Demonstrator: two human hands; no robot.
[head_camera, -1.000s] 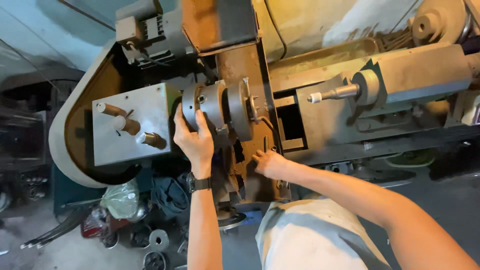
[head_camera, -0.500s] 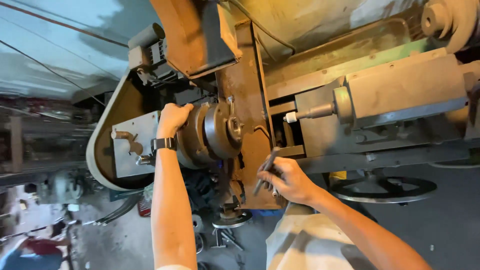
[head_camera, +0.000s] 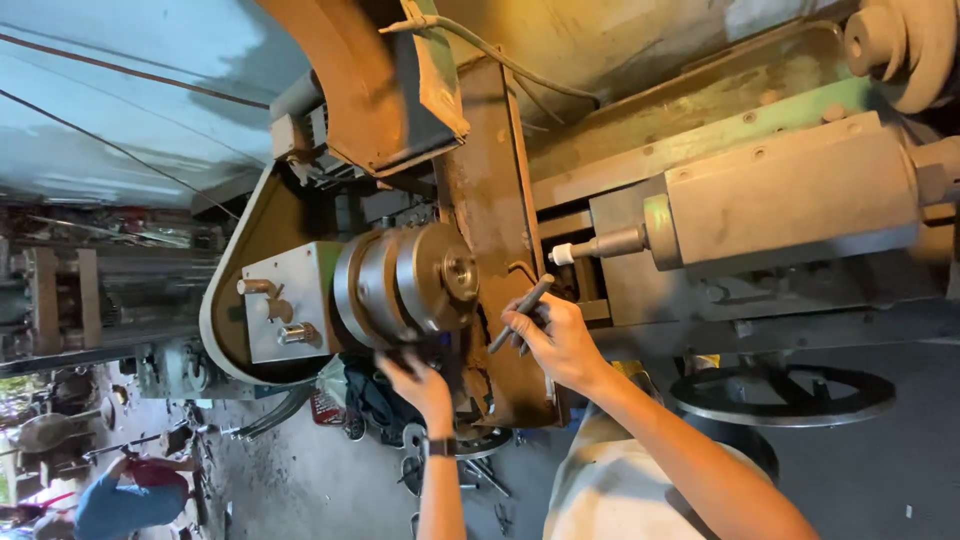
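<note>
Lathe chuck (head_camera: 408, 282) at frame centre: my left hand (head_camera: 425, 385) has dropped from its face to cup its lower rim, while my right hand (head_camera: 555, 340) grips a dark rod-like tool (head_camera: 520, 312) just right.
</note>
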